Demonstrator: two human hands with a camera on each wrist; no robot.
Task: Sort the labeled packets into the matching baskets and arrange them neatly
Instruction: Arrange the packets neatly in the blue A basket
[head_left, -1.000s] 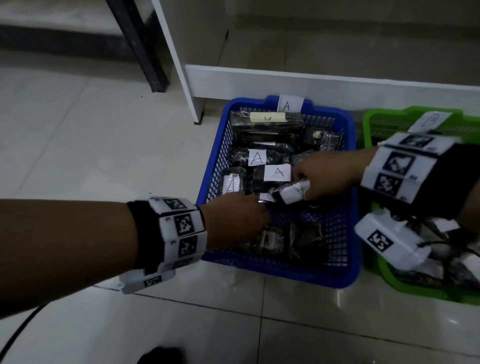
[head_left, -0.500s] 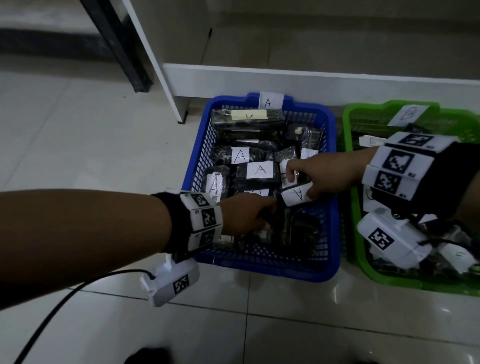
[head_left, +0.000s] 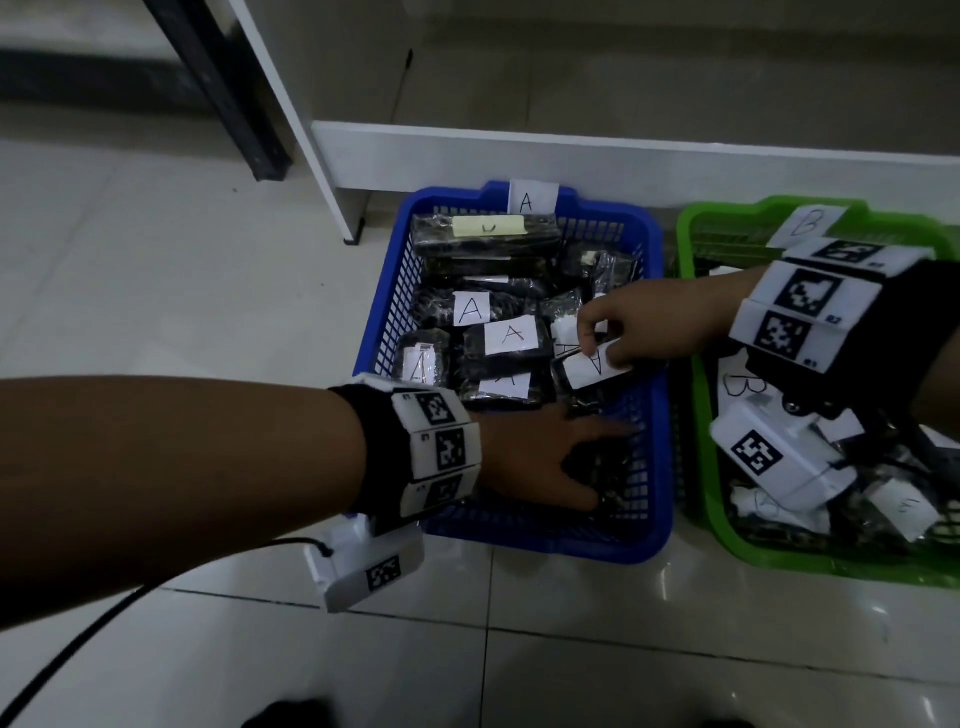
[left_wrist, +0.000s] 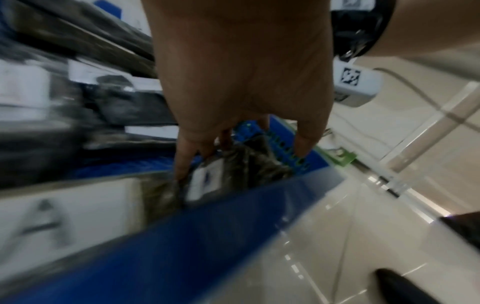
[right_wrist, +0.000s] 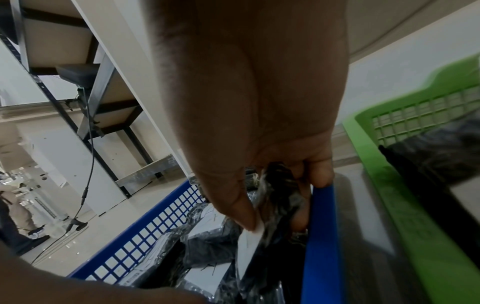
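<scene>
The blue basket (head_left: 545, 545), tagged A at its far rim, holds several dark packets with white A labels. My right hand (head_left: 597, 353) reaches in from the right and pinches one A-labelled packet (head_left: 592, 371) by its label, just above the row by the right wall. In the right wrist view the thumb presses that packet (right_wrist: 275, 205) against the fingers. My left hand (head_left: 610, 465) lies low in the near right corner, with thumb and fingers spread over a dark packet (head_left: 597, 467). In the left wrist view, straight fingertips (left_wrist: 182, 166) touch that packet (left_wrist: 233, 174).
The green basket (head_left: 727, 540), tagged B, stands right of the blue one, full of B-labelled packets under my right forearm. A white shelf base (head_left: 519, 156) and a black leg (head_left: 223, 104) stand behind. Tiled floor (head_left: 182, 260) surrounds the baskets. A cable (head_left: 78, 649) trails from my left wrist.
My left hand has slid right, deeper into the blue basket's near corner, and spread its fingers. My right hand still pinches the A packet and has shifted it slightly toward the right wall.
</scene>
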